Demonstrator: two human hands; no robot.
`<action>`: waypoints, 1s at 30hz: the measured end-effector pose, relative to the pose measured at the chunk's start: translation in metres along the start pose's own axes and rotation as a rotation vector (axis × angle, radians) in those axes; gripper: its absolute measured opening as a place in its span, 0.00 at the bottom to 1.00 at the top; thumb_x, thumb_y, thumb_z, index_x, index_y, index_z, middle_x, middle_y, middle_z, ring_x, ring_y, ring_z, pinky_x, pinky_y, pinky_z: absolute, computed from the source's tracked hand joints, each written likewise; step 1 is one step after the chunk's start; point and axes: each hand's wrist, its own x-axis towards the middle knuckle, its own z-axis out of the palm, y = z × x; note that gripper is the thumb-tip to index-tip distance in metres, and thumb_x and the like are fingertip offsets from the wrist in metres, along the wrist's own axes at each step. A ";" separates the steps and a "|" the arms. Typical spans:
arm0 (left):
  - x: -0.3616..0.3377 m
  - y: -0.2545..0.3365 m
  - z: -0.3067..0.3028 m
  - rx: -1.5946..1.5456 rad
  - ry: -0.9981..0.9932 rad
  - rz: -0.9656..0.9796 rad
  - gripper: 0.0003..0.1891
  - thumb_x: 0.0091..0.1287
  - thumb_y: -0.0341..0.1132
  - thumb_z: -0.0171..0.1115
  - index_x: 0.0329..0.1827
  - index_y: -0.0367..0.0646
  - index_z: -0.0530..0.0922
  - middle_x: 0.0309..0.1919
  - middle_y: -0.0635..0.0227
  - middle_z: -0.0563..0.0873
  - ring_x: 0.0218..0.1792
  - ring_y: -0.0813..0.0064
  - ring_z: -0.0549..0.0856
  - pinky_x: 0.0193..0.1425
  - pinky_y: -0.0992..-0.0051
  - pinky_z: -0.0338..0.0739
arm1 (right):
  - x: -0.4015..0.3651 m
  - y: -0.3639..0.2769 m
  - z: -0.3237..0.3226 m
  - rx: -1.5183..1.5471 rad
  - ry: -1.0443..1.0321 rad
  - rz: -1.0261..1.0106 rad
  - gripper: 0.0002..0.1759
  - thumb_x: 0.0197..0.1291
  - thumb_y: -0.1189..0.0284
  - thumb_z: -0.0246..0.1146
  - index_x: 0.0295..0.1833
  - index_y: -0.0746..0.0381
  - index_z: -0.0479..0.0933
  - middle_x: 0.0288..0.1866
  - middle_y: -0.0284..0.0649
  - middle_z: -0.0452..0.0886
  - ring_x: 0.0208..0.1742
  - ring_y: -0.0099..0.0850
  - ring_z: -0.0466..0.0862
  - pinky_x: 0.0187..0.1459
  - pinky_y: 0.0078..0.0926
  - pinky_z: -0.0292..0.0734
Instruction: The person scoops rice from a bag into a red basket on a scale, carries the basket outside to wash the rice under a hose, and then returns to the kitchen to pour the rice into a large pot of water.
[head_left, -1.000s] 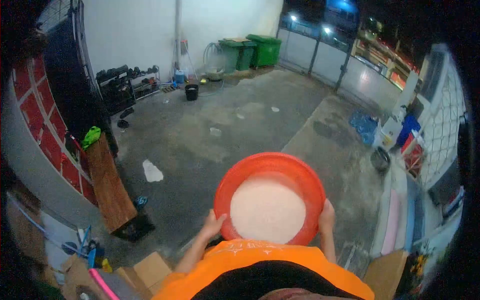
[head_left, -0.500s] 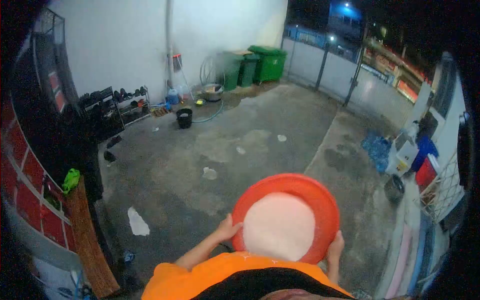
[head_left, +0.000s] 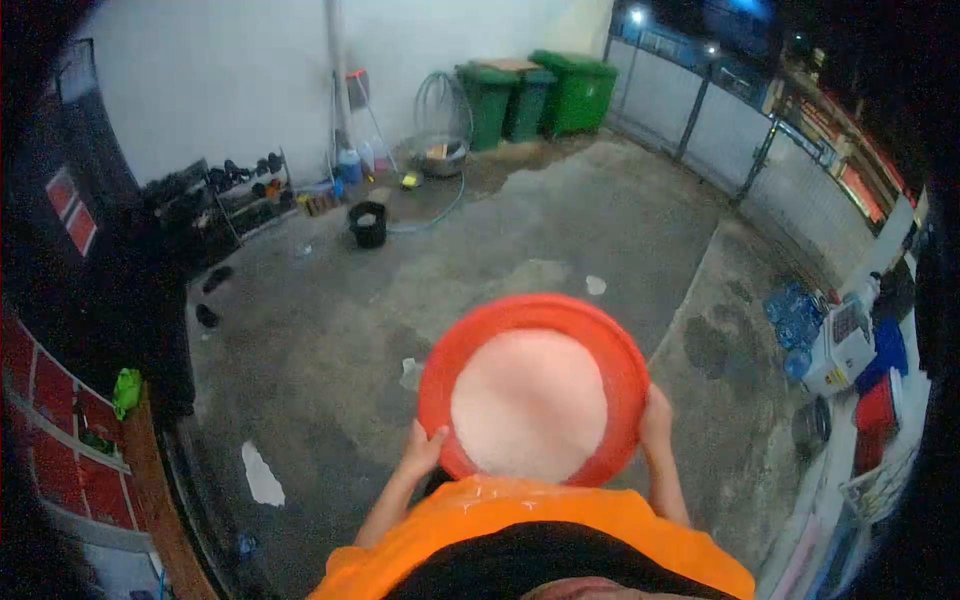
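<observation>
A left hand (head_left: 422,450) and a right hand (head_left: 656,422) hold a round red basin (head_left: 455,362) between them, at its near left and near right sides. The left fingers pinch the rim, with the thumb on top and the other fingertips hidden beneath; the right fingers press against the outer side and rim, though how far they curl under cannot be told. Between the two sets of fingers, pale, slightly pink, fine-looking contents (head_left: 530,405) fill the bottom of the basin; whether they are powder or grain is too blurred to tell. An orange garment (head_left: 540,500) lies just behind the fingers, close to the basin's near edge. To the left of the left fingers, a white patch (head_left: 262,475) marks the concrete floor (head_left: 320,350), and farther left is a long brown wooden bench (head_left: 165,480) with a bright green cloth (head_left: 127,392) at its far end. Well ahead of the left fingers stands a black bucket (head_left: 368,226), with green bins (head_left: 580,98) beyond it to the right, near the white wall (head_left: 240,80). Well to the right of the right fingers, clear bluish bottles (head_left: 793,315) are grouped beside a white container (head_left: 840,345).
</observation>
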 end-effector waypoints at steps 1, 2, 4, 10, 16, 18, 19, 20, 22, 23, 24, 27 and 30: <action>0.010 0.009 0.006 -0.017 0.096 -0.005 0.24 0.58 0.38 0.60 0.54 0.34 0.66 0.49 0.52 0.76 0.51 0.58 0.76 0.55 0.65 0.68 | 0.031 -0.006 0.009 -0.015 -0.028 0.011 0.23 0.66 0.60 0.40 0.42 0.68 0.73 0.39 0.50 0.78 0.43 0.40 0.76 0.45 0.32 0.68; 0.026 0.001 0.012 -0.021 0.102 -0.034 0.24 0.58 0.38 0.60 0.54 0.34 0.66 0.49 0.52 0.76 0.51 0.58 0.76 0.55 0.65 0.68 | 0.062 -0.012 0.022 -0.074 -0.071 0.005 0.23 0.66 0.60 0.40 0.42 0.68 0.73 0.39 0.50 0.78 0.42 0.39 0.77 0.44 0.32 0.67; 0.054 -0.015 0.015 -0.023 0.146 -0.049 0.24 0.59 0.38 0.59 0.54 0.33 0.65 0.50 0.50 0.76 0.52 0.58 0.75 0.56 0.65 0.68 | 0.093 -0.009 0.042 -0.126 -0.125 -0.003 0.23 0.66 0.60 0.40 0.41 0.69 0.73 0.39 0.51 0.78 0.42 0.39 0.77 0.43 0.33 0.67; 0.269 0.025 0.019 0.179 0.033 0.001 0.28 0.58 0.41 0.60 0.55 0.31 0.64 0.50 0.47 0.75 0.52 0.56 0.75 0.56 0.65 0.67 | 0.233 0.028 0.131 0.098 0.055 -0.018 0.23 0.66 0.61 0.40 0.41 0.68 0.73 0.38 0.54 0.76 0.41 0.48 0.76 0.42 0.36 0.68; 0.444 0.084 0.049 0.182 -0.159 0.085 0.28 0.59 0.43 0.58 0.54 0.31 0.63 0.49 0.44 0.75 0.52 0.51 0.75 0.54 0.64 0.68 | 0.329 0.103 0.159 0.034 0.194 0.161 0.27 0.66 0.60 0.40 0.45 0.74 0.73 0.44 0.57 0.77 0.45 0.48 0.76 0.47 0.34 0.69; 0.491 0.097 0.057 0.189 -0.208 0.062 0.26 0.59 0.42 0.57 0.53 0.33 0.64 0.47 0.45 0.76 0.51 0.52 0.75 0.55 0.64 0.69 | 0.359 0.103 0.182 0.063 0.218 0.209 0.27 0.66 0.60 0.40 0.45 0.75 0.72 0.45 0.57 0.77 0.46 0.48 0.76 0.48 0.34 0.68; 0.517 0.099 0.062 0.247 -0.185 0.095 0.25 0.59 0.41 0.57 0.53 0.34 0.64 0.47 0.46 0.76 0.51 0.52 0.75 0.55 0.64 0.69 | 0.378 0.093 0.190 0.168 0.227 0.268 0.27 0.66 0.60 0.40 0.46 0.75 0.73 0.46 0.57 0.77 0.47 0.47 0.76 0.48 0.34 0.68; 0.540 0.104 0.064 0.247 -0.178 0.091 0.25 0.59 0.41 0.57 0.53 0.34 0.64 0.47 0.46 0.76 0.51 0.52 0.75 0.55 0.64 0.69 | 0.400 0.089 0.199 0.271 0.239 0.318 0.27 0.66 0.59 0.41 0.46 0.74 0.73 0.46 0.56 0.77 0.48 0.46 0.76 0.49 0.34 0.68; 0.586 0.109 0.073 0.252 -0.208 -0.005 0.26 0.61 0.40 0.57 0.59 0.35 0.62 0.53 0.56 0.73 0.55 0.65 0.73 0.60 0.68 0.64 | 0.461 0.120 0.228 0.147 0.234 0.235 0.27 0.66 0.58 0.41 0.47 0.74 0.73 0.46 0.55 0.77 0.48 0.45 0.77 0.49 0.33 0.68; 0.609 0.100 0.080 0.238 -0.200 -0.019 0.26 0.61 0.40 0.57 0.59 0.35 0.62 0.53 0.56 0.73 0.55 0.65 0.73 0.60 0.68 0.64 | 0.490 0.137 0.238 0.023 0.233 0.157 0.28 0.66 0.58 0.41 0.47 0.74 0.73 0.46 0.54 0.77 0.48 0.43 0.77 0.49 0.33 0.68; 0.634 0.089 0.087 0.182 -0.132 0.028 0.26 0.60 0.41 0.57 0.56 0.34 0.63 0.50 0.51 0.75 0.53 0.58 0.74 0.57 0.65 0.67 | 0.522 0.133 0.244 0.008 0.213 0.147 0.28 0.66 0.58 0.41 0.47 0.74 0.73 0.46 0.54 0.77 0.48 0.43 0.77 0.49 0.33 0.68; 0.702 0.097 0.098 0.158 0.012 0.055 0.26 0.60 0.43 0.56 0.54 0.32 0.63 0.47 0.44 0.76 0.50 0.51 0.76 0.53 0.62 0.69 | 0.640 0.096 0.275 -0.017 0.082 0.061 0.28 0.67 0.56 0.40 0.49 0.71 0.72 0.47 0.52 0.77 0.48 0.44 0.77 0.49 0.32 0.69; 0.756 0.115 0.082 0.154 0.090 -0.032 0.28 0.60 0.44 0.56 0.54 0.29 0.62 0.47 0.43 0.76 0.50 0.51 0.76 0.54 0.63 0.69 | 0.731 0.078 0.307 0.001 -0.103 -0.127 0.26 0.67 0.60 0.39 0.44 0.72 0.73 0.41 0.49 0.79 0.42 0.38 0.76 0.45 0.31 0.68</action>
